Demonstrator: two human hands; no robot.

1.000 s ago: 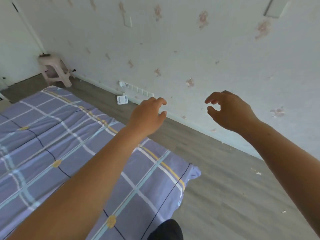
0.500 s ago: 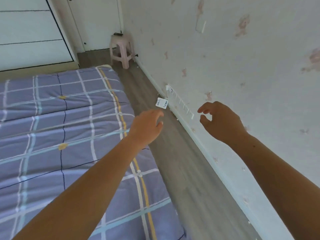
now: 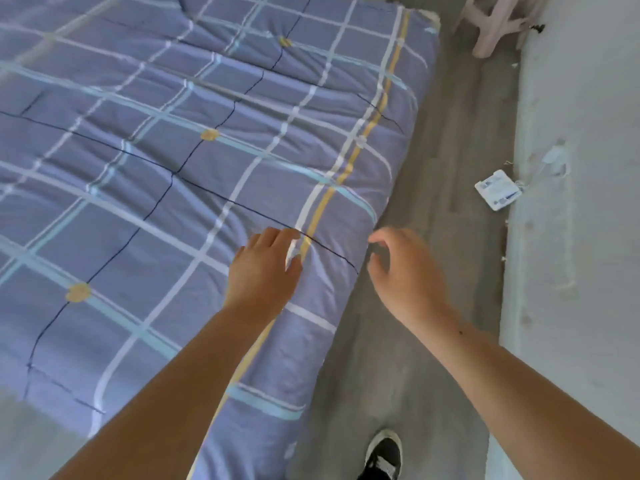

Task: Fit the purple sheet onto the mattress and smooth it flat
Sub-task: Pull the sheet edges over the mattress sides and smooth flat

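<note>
Purple sheet: smoothing beside the mattress edge

Purple checked cotton sheet [image 3: 156, 168] is lying spread over the mattress [image 3: 432, 22], creased near its right edge. Left hand [image 3: 265, 271] is resting there, fingers relaxed and gripping nothing. Right hand [image 3: 405, 275] is hovering just off that edge, loosely curled and empty. The next move is probably tucking this edge and stroking creases outward.
</note>
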